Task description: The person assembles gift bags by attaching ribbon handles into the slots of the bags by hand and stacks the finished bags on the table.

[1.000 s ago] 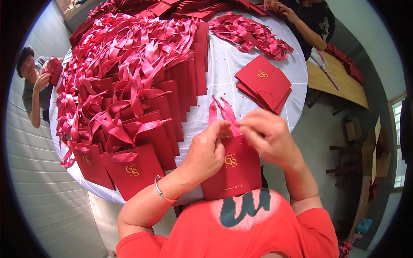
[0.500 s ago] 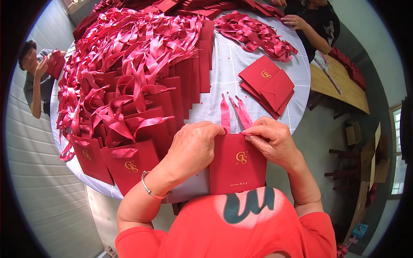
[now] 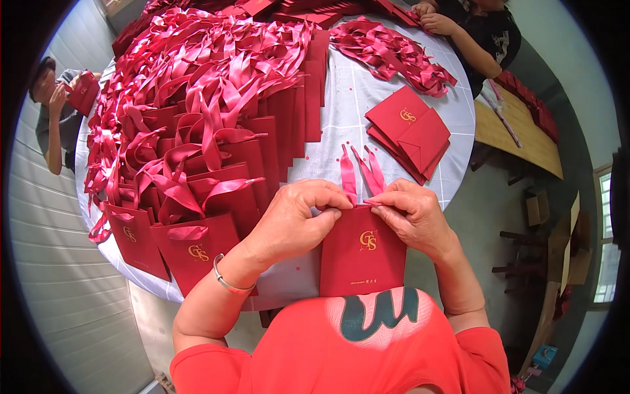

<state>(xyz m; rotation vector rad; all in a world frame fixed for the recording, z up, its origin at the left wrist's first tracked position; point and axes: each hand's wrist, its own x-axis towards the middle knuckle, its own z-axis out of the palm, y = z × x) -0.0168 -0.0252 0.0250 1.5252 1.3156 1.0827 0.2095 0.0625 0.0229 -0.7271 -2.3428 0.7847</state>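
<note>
Bringing both grips closer, the left hand (image 3: 302,210) has slid inward to pinch the rim of the red bag (image 3: 363,256), the right hand (image 3: 413,211) grasping pink ribbon (image 3: 372,176) in its fingers, at the tabletop's near edge (image 3: 285,282).

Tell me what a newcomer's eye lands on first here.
First, the crowd of red bags with shiny ribbon loops, filling the left of the white-covered table. Next, one red bag at front centre, the left hand and right hand at its top edge.
</note>
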